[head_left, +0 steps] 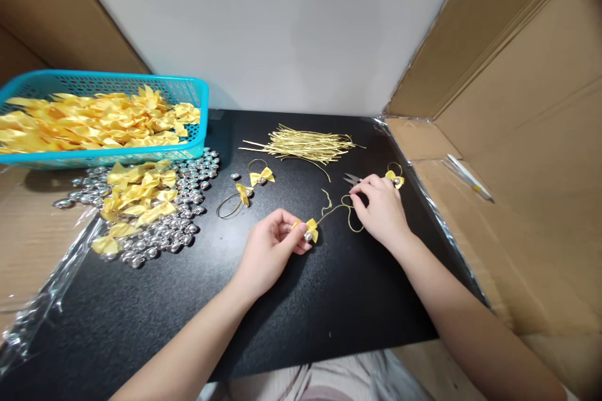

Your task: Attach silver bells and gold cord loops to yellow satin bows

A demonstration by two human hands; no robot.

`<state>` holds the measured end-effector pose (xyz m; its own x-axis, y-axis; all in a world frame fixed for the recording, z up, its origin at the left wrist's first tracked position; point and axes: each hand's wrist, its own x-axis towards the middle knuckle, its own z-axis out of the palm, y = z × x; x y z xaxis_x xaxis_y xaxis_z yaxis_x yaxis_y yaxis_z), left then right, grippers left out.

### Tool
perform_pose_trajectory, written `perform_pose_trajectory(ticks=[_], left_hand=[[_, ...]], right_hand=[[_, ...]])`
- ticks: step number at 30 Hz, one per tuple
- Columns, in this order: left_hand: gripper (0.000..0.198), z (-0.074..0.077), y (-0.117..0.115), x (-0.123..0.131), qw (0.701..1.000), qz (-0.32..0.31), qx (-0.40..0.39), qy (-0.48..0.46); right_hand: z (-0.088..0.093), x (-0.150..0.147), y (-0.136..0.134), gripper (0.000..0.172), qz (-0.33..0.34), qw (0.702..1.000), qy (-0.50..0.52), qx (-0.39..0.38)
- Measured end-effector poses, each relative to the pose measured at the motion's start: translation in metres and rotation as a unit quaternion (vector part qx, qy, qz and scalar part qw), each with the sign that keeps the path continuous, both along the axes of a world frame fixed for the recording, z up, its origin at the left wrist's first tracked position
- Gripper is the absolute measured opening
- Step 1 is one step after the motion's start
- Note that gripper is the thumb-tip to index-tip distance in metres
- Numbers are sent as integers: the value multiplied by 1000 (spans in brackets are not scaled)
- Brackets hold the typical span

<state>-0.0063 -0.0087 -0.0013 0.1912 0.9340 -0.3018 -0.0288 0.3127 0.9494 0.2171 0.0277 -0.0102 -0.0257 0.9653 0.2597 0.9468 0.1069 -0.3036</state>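
Observation:
My left hand (275, 244) pinches a yellow ribbon bow (312, 230) with a silver bead at its middle, just above the black table. A thin gold cord (329, 211) runs from this bow toward my right hand (380, 210). The thumb and forefinger of that hand are drawn together on the cord, which loops down below them. Scissors (352, 179) lie close behind my right fingertips, blades pointing left; their handles are hidden by the hand. Just past my right knuckles is another bow (397, 182) with a bead and a cord loop.
Two beaded bows with cord loops, one bow (262, 176) behind the other, lie left of centre. Cut gold cords (310, 144) form a bundle at the back. Silver beads (181, 225) and loose bows (141, 188) spread before a turquoise basket (205, 119) of bows. White-handled tweezers (470, 178) rest right.

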Motion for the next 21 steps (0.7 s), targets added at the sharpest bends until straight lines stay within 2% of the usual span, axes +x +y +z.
perform_pose_trajectory(ticks=[2, 4, 6, 8, 10, 13, 16, 21], left_hand=[[23, 2, -1, 1, 1000, -3, 0, 2], [24, 3, -2, 2, 1000, -7, 0, -3], [25, 3, -2, 2, 1000, -12, -1, -14], [27, 3, -2, 2, 999, -14, -6, -29], [29, 3, -2, 2, 999, -11, -19, -41], [31, 3, -2, 1, 998, -8, -39, -55], [31, 4, -2, 2, 997, -9, -48, -65], [33, 3, -1, 2, 997, -7, -42, -68]], right_hand=[[2, -1, -1, 12, -9, 999, -5, 33], [6, -7, -6, 12, 29, 995, 29, 90], [11, -17, -12, 12, 140, 980, 91, 112], [15, -26, -19, 11, 264, 951, 148, 63], [17, -33, -24, 7, 316, 929, 194, 16], [17, -36, -27, 5, 315, 922, 225, 11], [17, -35, -29, 9, 314, 925, 211, 27], [15, -38, -32, 7, 319, 928, 181, 67]])
